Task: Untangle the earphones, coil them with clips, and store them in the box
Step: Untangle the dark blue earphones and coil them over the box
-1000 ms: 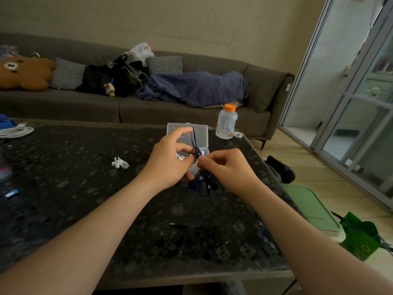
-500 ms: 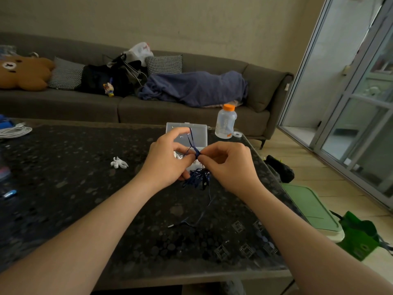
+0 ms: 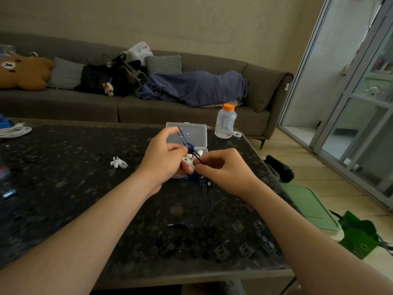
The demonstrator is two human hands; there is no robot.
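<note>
The dark speckled stone table point(image 3: 74, 188) carries an open clear plastic box point(image 3: 195, 135) near its far edge. Just right of it stand a translucent bottle with orange cap point(image 3: 225, 122) and a small white ring point(image 3: 236, 134). A white plastic clip point(image 3: 119, 163) lies left of the box. A coiled white cable point(image 3: 14, 131) and a small blue object point(image 3: 9, 193) are at the left side. An end of a dark blue earphone cable point(image 3: 212, 206) trails on the top.

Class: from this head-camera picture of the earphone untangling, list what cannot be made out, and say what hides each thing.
1. Head view: the near part of the box, hidden behind the left hand and right hand.
2. Head view: the tangle of the earphone cable below the hands, blurred and dark against the dark table.
3. Head view: the white cord at the left, cut off by the frame's edge.
</note>
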